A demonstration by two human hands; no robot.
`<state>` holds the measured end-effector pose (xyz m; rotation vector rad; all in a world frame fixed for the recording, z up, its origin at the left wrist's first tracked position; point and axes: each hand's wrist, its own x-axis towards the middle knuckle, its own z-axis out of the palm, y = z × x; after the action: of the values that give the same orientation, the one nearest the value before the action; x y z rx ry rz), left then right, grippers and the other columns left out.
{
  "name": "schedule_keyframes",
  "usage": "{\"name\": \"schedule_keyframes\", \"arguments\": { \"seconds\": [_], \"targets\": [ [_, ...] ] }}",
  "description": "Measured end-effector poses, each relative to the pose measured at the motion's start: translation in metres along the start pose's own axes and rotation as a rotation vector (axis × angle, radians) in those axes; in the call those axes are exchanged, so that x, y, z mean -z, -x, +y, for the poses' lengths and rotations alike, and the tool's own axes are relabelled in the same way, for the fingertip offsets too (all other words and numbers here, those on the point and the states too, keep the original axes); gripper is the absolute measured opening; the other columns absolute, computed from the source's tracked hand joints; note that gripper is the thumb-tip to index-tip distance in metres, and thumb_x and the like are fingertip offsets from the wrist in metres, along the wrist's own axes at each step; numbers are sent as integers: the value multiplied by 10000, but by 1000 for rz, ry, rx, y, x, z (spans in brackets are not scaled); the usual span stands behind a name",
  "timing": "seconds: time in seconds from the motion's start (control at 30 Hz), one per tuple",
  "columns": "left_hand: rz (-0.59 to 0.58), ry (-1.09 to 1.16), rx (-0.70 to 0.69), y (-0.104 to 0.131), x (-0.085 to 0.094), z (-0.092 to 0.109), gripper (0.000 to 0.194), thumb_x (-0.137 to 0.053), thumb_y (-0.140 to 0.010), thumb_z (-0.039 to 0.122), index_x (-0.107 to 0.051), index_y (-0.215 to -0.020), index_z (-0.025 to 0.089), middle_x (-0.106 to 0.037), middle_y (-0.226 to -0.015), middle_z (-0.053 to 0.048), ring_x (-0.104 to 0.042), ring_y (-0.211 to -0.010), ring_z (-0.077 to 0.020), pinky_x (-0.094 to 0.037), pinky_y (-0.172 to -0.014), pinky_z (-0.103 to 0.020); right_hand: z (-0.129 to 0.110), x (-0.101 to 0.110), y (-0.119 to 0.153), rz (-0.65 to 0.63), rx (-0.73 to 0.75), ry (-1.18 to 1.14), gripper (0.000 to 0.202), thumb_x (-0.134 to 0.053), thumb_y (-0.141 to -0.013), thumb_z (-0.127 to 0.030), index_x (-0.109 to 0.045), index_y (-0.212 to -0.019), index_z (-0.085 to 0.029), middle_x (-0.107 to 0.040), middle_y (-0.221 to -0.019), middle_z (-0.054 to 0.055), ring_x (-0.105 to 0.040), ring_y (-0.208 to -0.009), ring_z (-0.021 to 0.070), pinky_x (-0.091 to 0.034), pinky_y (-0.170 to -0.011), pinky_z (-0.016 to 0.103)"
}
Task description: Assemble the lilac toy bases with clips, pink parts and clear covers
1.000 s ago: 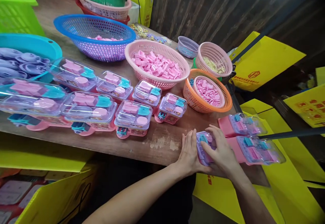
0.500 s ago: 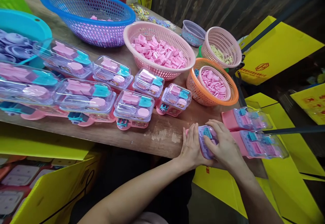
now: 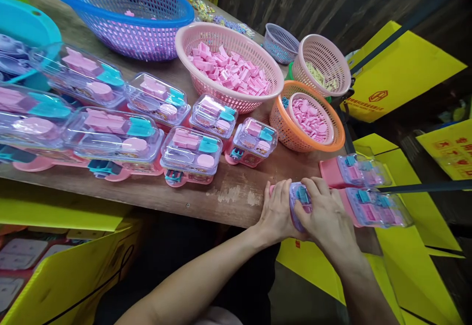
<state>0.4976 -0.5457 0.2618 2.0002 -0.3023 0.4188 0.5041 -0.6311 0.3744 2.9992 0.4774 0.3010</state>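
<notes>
Both hands are clamped on one box (image 3: 296, 192) at the front edge of the worktop (image 3: 236, 194); whether it rests there is hidden. The left hand (image 3: 275, 217) lies along its left side, fingers (image 3: 283, 193) side by side with hardly a gap, pressed flat on the pink part. The right hand (image 3: 328, 217) is bent over the purple lid: its fingers (image 3: 316, 186) curl at the far end, and its thumb (image 3: 301, 215), spread away from them, presses the lid beside the cyan piece (image 3: 303, 194). Just right of that hand lie a rear box (image 3: 356, 171) and a front box (image 3: 372, 208).
</notes>
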Motion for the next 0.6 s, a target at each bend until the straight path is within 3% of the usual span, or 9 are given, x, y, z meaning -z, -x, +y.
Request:
{"name": "schedule_keyframes", "arguments": {
  "seconds": [0.17,0.3,0.4,0.6],
  "targets": [
    [-46,-7,16,0,2,0,1109,-706,-522,489,-146,-1401,109,-388,-1371,-202,-343,-1290,-330,-120,-1104,-578,-12,3,3,71,-15,105,350,-507,-795,-294,-513,-1141,-246,-540,-1149,86,-460,-864,276,-392,-666,394],
    [-61,13,28,-1,5,1,869,-605,-692,374,-167,-1403,134,-392,-1385,-173,-344,-1301,-285,-127,-1111,-559,-24,7,3,114,2,233,272,-494,-807,-284,-532,-1075,-257,-558,-1051,96,-446,-828,278,-346,-589,373],
    [-64,27,47,-2,5,1,724,-526,-774,344,-206,-1399,164,-389,-1395,-140,-331,-1313,-250,-128,-1119,-533,-36,9,2,76,-19,324,210,-455,-833,-254,-541,-1024,-244,-553,-1000,114,-438,-826,292,-316,-575,375],
    [-82,56,68,-3,7,2,673,-552,-767,398,-295,-1371,250,-427,-1358,-91,-377,-1270,-248,-173,-1108,-506,-45,7,0,82,-32,290,193,-406,-858,-200,-556,-966,-257,-546,-978,127,-441,-843,302,-267,-563,359]
  ]
}}
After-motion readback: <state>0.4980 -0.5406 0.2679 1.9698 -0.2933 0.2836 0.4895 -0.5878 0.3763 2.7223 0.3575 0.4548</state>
